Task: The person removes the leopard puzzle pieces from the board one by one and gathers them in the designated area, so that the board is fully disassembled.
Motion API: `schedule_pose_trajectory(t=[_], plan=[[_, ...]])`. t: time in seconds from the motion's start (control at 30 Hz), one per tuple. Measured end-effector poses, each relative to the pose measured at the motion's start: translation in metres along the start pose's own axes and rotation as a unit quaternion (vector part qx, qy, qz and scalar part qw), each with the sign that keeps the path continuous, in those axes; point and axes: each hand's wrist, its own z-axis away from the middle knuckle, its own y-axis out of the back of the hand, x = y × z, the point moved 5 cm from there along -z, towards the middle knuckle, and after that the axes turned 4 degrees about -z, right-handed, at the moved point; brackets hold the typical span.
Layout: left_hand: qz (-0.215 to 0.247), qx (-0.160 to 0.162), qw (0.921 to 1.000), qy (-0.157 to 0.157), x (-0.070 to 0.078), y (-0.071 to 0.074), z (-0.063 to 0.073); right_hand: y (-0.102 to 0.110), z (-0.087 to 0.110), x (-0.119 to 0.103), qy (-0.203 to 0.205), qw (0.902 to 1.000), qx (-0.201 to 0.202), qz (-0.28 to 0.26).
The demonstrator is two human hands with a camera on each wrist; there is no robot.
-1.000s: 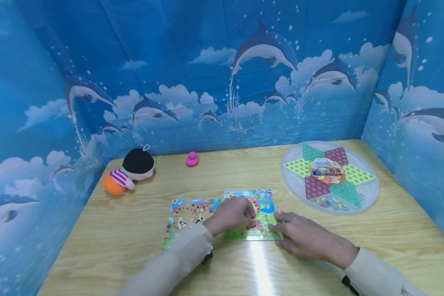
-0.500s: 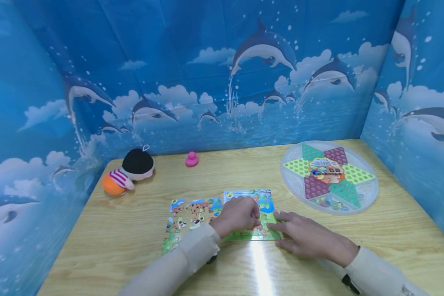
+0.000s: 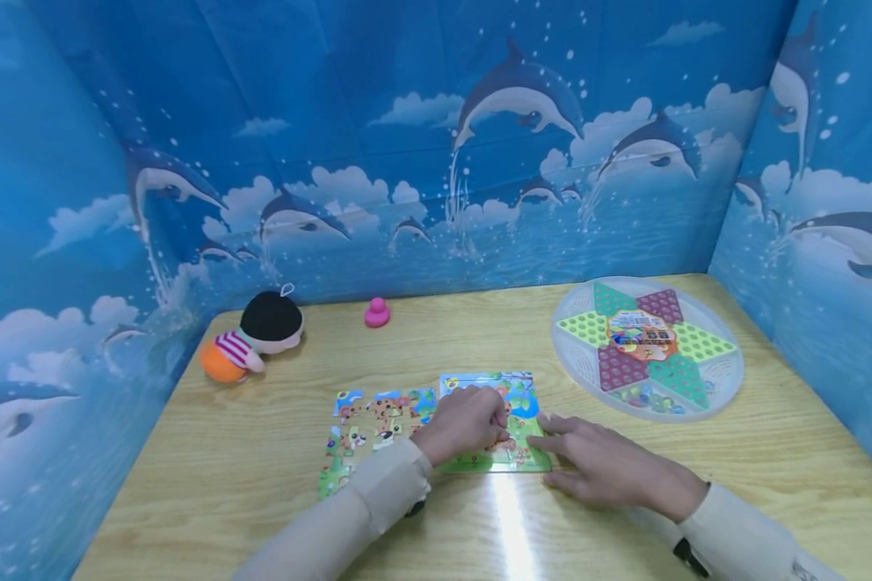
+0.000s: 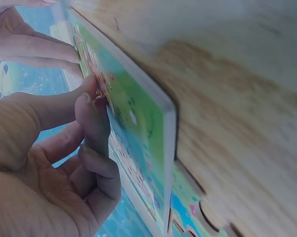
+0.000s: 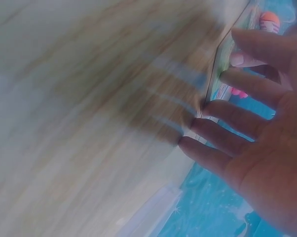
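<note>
A brightly printed puzzle board (image 3: 525,461) lies flat on the table, its middle covered by my left hand (image 3: 465,420). In the left wrist view, the thumb and forefinger of that hand (image 4: 64,143) come together at the board's surface and pinch a small puzzle piece (image 4: 102,88), mostly hidden by the fingertips. My right hand (image 3: 606,464) rests at the board's right edge, fingers extended and touching it. The right wrist view shows these straight fingers (image 5: 237,118) along the edge. Left of the board lie several interlocking jigsaw pieces (image 3: 349,440), partly behind my left sleeve.
A round Chinese checkers board (image 3: 563,355) with marbles lies at the right. A plush doll (image 3: 271,319) is at the back left, and a small pink toy (image 3: 377,313) sits near the back edge. Dolphin-print curtains (image 3: 421,161) stand behind and beside the table (image 3: 262,468).
My left hand has shifted slightly right over the board, then stayed nearly in place. The right hand remains at the board's edge.
</note>
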Motion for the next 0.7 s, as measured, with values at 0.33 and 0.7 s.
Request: schedule_pose_trajectory(t=[0.33, 0.7], plan=[[-0.008, 0.008, 0.9996, 0.026, -0.0059, 0.0012, 0.0008, 0.0004, 0.0019, 0.0007, -0.016, 0.9998, -0.004, -0.011], [-0.017, 0.002, 0.9993, 0.033, -0.006, 0.0009, -0.0005, -0.0002, 0.0002, -0.0013, -0.008, 0.9999, -0.01, 0.003]])
